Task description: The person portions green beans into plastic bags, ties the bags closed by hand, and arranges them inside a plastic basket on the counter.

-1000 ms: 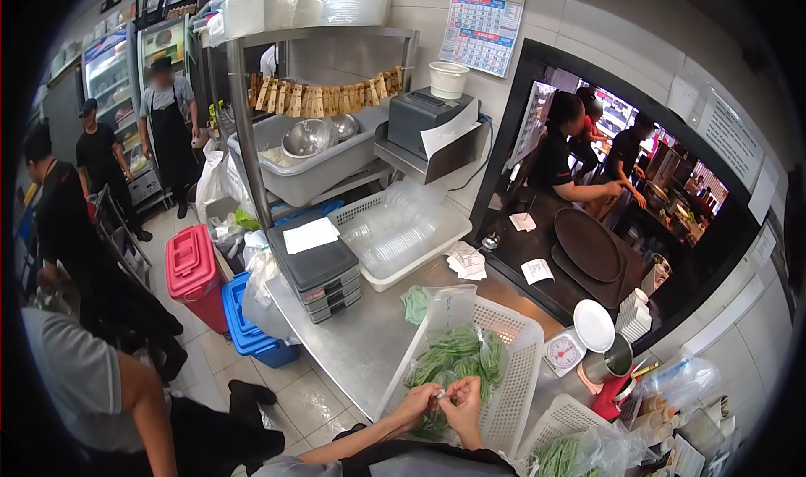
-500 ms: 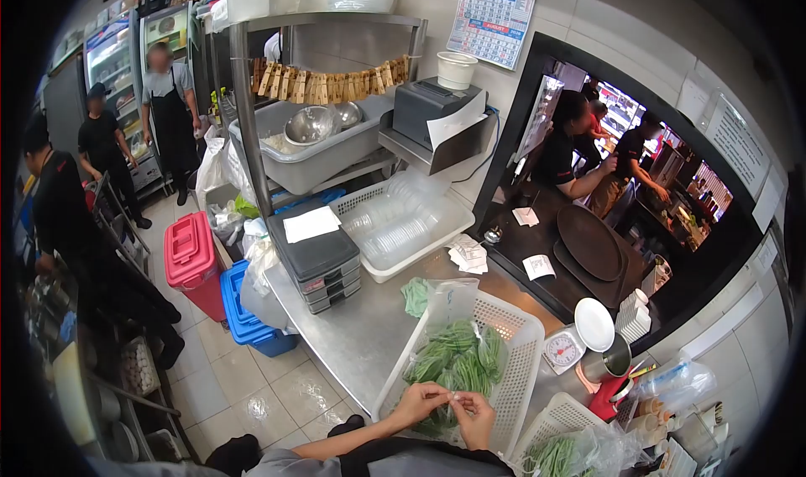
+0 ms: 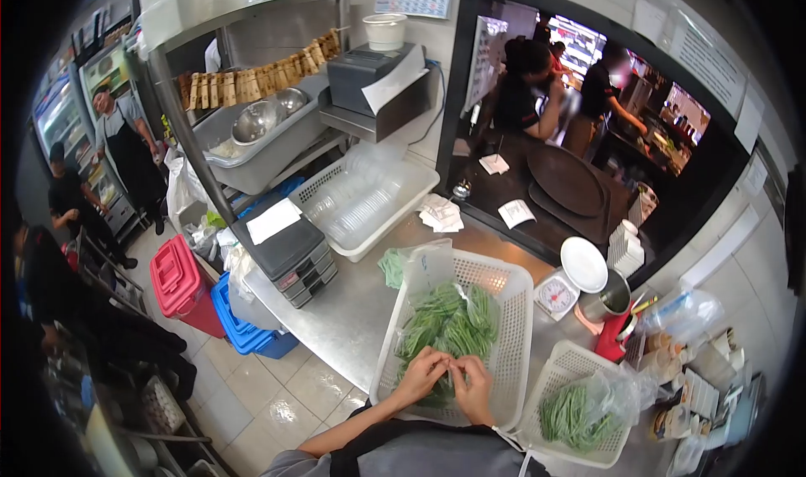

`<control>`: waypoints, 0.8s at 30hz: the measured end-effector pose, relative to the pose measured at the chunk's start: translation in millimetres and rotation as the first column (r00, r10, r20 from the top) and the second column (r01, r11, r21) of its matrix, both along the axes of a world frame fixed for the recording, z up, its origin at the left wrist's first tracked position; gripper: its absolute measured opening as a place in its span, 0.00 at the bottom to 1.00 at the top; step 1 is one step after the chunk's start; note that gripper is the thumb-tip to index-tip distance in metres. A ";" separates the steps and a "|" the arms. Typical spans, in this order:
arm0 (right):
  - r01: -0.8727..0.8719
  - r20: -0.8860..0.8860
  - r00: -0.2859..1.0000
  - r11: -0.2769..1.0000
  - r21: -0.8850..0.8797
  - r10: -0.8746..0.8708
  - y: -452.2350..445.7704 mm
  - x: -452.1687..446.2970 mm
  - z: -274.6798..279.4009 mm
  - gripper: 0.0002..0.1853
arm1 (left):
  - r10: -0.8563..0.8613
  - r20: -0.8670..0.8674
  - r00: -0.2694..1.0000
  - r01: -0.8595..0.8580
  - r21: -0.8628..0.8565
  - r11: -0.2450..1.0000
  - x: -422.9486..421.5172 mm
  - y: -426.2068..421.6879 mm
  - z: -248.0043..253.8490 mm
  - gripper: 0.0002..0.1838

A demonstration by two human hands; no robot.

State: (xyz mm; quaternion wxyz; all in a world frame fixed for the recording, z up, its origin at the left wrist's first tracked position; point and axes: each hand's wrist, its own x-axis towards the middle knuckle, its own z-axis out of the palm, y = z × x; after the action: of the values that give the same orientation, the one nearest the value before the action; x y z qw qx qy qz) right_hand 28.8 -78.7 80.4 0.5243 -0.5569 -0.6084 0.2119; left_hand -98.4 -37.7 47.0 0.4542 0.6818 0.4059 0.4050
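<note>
My left hand (image 3: pixel 424 374) and my right hand (image 3: pixel 472 389) meet over the near part of a white perforated basket (image 3: pixel 512 317). Both are closed in a pinch, fingertips together. Whatever lies between them is too small and hidden to make out. Just beyond and below the fingers, cut green beans (image 3: pixel 449 322) lie bunched in clear plastic bags inside the basket. A clear bag (image 3: pixel 428 267) stands up at the basket's far left corner, beside a light green cloth (image 3: pixel 391 269).
A second basket (image 3: pixel 537 389) with more bagged green beans stands right. Nearby are a kitchen scale (image 3: pixel 555 296), black drawers (image 3: pixel 285 246) and a basket of clear plastic containers (image 3: pixel 357 250). Co-workers stand at left and beyond the pass window. Lidded bins (image 3: pixel 239 313) stand on the floor.
My view has turned right and tilted down, so the scene shifts left and up. Both hands stay pinched together over the beans. A small whitish bit at the fingertips no longer shows.
</note>
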 end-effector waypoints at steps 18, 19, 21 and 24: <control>0.296 -0.305 0.917 0.951 0.086 -0.258 -3.5 72.8 47.9 0.11 | -0.257 0.384 0.887 0.422 -0.448 0.788 14.9 10.4 23.9 0.10; 0.376 -0.289 0.897 0.921 0.100 -0.335 -10.4 86.4 60.3 0.13 | -0.237 0.485 0.842 0.486 -0.489 0.724 13.7 12.7 19.6 0.07; 0.538 -0.270 0.828 0.831 0.140 -0.491 -25.5 119.6 71.4 0.16 | -0.158 0.514 0.843 0.445 -0.501 0.742 16.4 10.7 30.6 0.05; 0.744 -0.173 0.664 0.622 0.242 -0.727 -56.1 166.9 85.7 0.19 | -0.108 0.424 0.899 0.294 -0.403 0.866 13.3 12.9 35.0 0.13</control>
State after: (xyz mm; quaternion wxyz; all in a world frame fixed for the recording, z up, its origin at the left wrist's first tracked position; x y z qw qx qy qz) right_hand 195.7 -134.8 166.2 0.6583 -0.6664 -0.3363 -0.0973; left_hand -85.1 -24.8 82.0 0.7135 0.5007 0.3169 0.3740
